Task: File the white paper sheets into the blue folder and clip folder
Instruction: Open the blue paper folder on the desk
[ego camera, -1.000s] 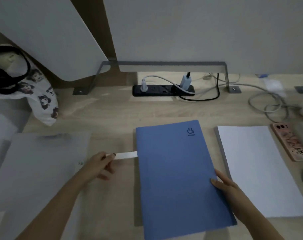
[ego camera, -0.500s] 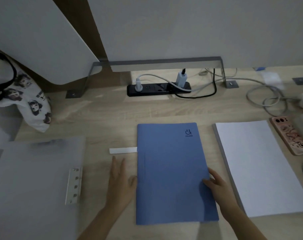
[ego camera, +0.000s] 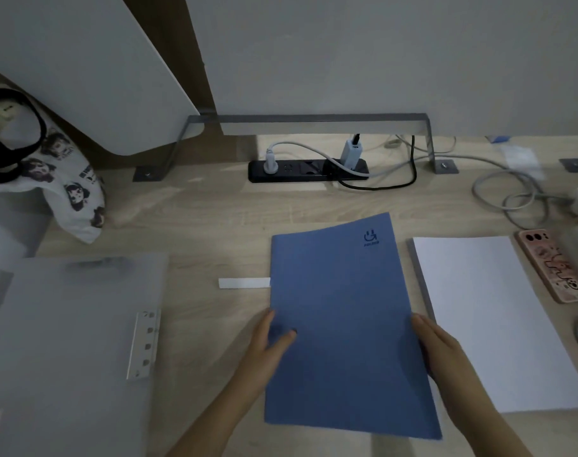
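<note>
**Folder held at both side edges in mid-frame**

The folder point(ego camera: 340, 324) is seen closed in the centre of the frame, its far end turned slightly to the right, its printed logo at the upper right corner of the cover. Its left edge is pinched by the left grip point(ego camera: 268, 341): the thumb is laid on the blue cover, and the fingers are set along the edge. The right grip point(ego camera: 441, 347) is placed against the right edge with fingers nearly straight; part of it is hidden behind the cover, so whether anything is clasped cannot be told.

Just right of the folder, a stack of paper point(ego camera: 499, 324) is laid flat on the counter point(ego camera: 198, 225). At lower left a translucent clip folder point(ego camera: 76, 324) is spread flat, a white punched strip point(ego camera: 142, 344) lying on its right side. A small white slip point(ego camera: 244, 283) is seen touching the folder's left edge.

A phone point(ego camera: 551, 265) is laid face down at the right edge of the frame, beside the paper. A black power strip point(ego camera: 307, 169) with plugged cables is found at upper centre, and a printed bag point(ego camera: 66, 179) at upper left
</note>
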